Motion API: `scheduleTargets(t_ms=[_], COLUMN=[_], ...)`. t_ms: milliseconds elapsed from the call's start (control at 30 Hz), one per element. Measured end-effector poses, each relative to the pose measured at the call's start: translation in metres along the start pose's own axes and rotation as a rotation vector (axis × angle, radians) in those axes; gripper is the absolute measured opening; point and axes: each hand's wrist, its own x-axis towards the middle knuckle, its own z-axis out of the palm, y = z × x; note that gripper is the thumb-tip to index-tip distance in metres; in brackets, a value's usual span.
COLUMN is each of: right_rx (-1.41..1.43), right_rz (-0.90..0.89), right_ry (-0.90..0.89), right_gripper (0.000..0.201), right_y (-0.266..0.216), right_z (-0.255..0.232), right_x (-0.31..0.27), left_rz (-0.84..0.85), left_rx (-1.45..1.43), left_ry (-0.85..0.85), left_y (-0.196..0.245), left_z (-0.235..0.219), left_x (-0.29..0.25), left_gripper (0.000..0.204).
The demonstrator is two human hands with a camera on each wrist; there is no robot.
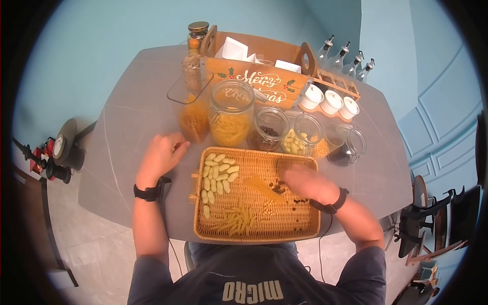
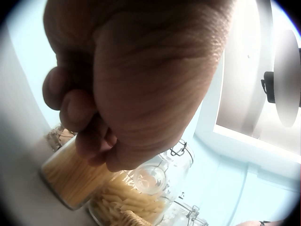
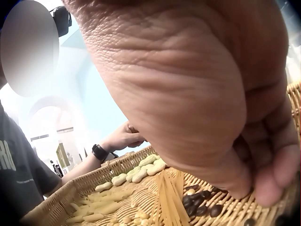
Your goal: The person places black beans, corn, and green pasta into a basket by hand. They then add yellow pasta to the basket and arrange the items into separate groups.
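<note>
My right hand (image 1: pixel 307 182), blurred in the head view, is low over the right side of the wicker tray (image 1: pixel 203 231). Its curled fingertips (image 3: pixel 269 192) point down beside dark beans (image 3: pixel 200 202) in the right wrist view; I cannot tell whether they pinch one. A strip of flat dry noodles (image 3: pixel 170 202) lies next to those beans. Peanuts in shells (image 1: pixel 219 175) fill the tray's upper left, penne (image 1: pixel 236 217) the lower middle, with pale kernels (image 1: pixel 269 208) nearby. Loosely curled and holding nothing, my left hand (image 1: pixel 163 152) is outside the tray's upper left corner, near the spaghetti jar (image 2: pixel 75 176).
Behind the tray stand a large penne jar (image 1: pixel 231 122), a dark-bean jar (image 1: pixel 269 129), a peanut jar (image 1: pixel 300 137) and another jar of dark contents (image 1: pixel 346 150). Farther back are a wooden box (image 1: pixel 254 84), white lidded pots (image 1: pixel 331 101) and glass bottles (image 1: pixel 336 60).
</note>
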Motion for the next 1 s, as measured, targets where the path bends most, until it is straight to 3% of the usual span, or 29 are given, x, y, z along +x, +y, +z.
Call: scheduleTargets(t_ms=[867, 1000], right_rx=[0.064, 0.054], right_rz=[0.109, 0.057], right_ry=[-0.087, -0.072], right_gripper=[0.021, 0.019], right_y=[-0.017, -0.004], right_z=[-0.003, 0.008], right_x=[-0.002, -0.004], left_rz=[-0.03, -0.052], left_rx=[-0.01, -0.008], left_ry=[0.0, -0.025], left_y=[0.001, 0.002], left_z=[-0.003, -0.005], left_x=[-0.001, -0.001], left_gripper=[0.024, 0.022])
